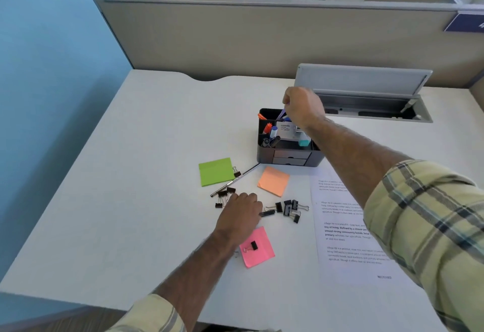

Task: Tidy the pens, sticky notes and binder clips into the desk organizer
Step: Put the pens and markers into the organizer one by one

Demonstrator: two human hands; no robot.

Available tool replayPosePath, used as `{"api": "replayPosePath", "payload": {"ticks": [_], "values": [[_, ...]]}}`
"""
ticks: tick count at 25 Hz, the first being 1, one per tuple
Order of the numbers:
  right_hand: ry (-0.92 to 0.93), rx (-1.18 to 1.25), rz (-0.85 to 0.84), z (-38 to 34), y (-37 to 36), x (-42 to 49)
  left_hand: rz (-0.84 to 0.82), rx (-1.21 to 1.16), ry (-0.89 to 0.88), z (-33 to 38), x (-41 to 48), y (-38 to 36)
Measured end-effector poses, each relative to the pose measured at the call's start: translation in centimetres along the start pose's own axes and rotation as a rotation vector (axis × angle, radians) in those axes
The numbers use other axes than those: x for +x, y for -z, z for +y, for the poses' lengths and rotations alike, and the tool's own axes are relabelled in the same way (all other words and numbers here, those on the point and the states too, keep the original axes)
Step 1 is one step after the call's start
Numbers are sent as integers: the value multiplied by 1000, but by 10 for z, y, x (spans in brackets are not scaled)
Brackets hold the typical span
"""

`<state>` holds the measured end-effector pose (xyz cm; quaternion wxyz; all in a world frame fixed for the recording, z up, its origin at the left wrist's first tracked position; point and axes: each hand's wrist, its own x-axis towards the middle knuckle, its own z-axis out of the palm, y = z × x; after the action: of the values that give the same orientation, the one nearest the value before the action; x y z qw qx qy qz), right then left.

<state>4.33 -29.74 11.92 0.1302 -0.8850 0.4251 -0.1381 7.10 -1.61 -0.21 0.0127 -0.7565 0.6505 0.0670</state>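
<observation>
A dark desk organizer (264,157) stands mid-desk with markers and a card in its compartments. My right hand (302,106) is above its back compartment, closed around a purple pen (281,114) whose lower end dips into the organizer. My left hand (239,216) rests palm-down on the desk among black binder clips (288,208); whether it grips one is hidden. A silver pen (235,180) lies diagonally between a green sticky pad (214,172) and an orange sticky pad (273,181). A pink sticky pad (258,249) carries one clip.
A printed sheet (348,229) lies on the right under my right forearm. An open cable hatch (366,96) is set into the desk behind the organizer. A grey partition (235,38) closes the back, a blue wall (47,70) the left.
</observation>
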Motion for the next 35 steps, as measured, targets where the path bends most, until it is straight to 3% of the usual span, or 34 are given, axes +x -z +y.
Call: {"api": "replayPosePath", "payload": {"ticks": [6,10,12,16,18,23,25,28,31,35], "values": [[-91,178,32,5,14,-16,67,-230,91,1,0,6],[-41,362,41,1,37,-57,225,-600,183,0,6,27],[16,424,-53,0,46,-81,275,-840,232,1,12,47],[109,520,-397,-9,59,-121,391,-1142,317,-1,33,86],[148,509,-351,-14,59,-126,417,-1191,327,-3,43,103],[139,500,-72,-14,73,-98,499,-1040,247,-17,56,115],[96,454,61,-7,81,-76,507,-916,331,-31,53,101],[40,306,204,3,80,-45,320,-648,509,-49,41,69],[47,178,211,4,61,-25,185,-353,549,-59,27,37],[74,9,103,-2,34,-12,132,-231,483,-62,24,16]]}}
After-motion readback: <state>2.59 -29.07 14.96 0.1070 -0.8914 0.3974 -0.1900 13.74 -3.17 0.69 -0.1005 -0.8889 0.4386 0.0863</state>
